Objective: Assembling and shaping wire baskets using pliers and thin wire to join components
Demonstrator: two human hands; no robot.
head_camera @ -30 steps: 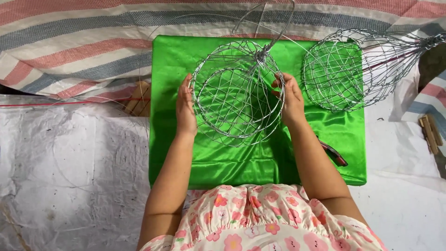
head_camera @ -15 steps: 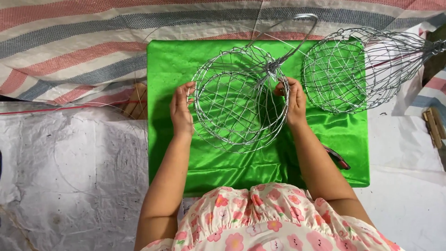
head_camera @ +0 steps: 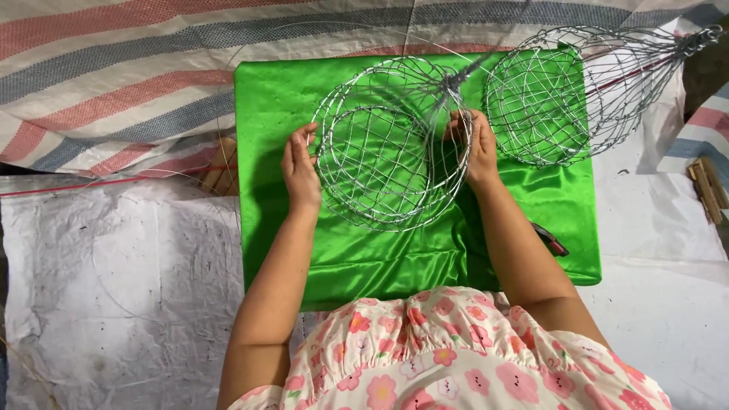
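Setting: informal handcraft work spot on the ground, home-workshop in kind. Evidence, placed relative to the green satin cloth (head_camera: 380, 258): a striped woven tarpaulin (head_camera: 114, 83) beyond and to the left of it; creased white plastic sheeting (head_camera: 114, 304) to its left and right, serving as floor cover; a finished wire mesh basket (head_camera: 585, 91) lying at its far right corner; small wooden pieces (head_camera: 710, 190) well off to its right (kind unclear); loose thin wire (head_camera: 228, 114) curving past its left edge.
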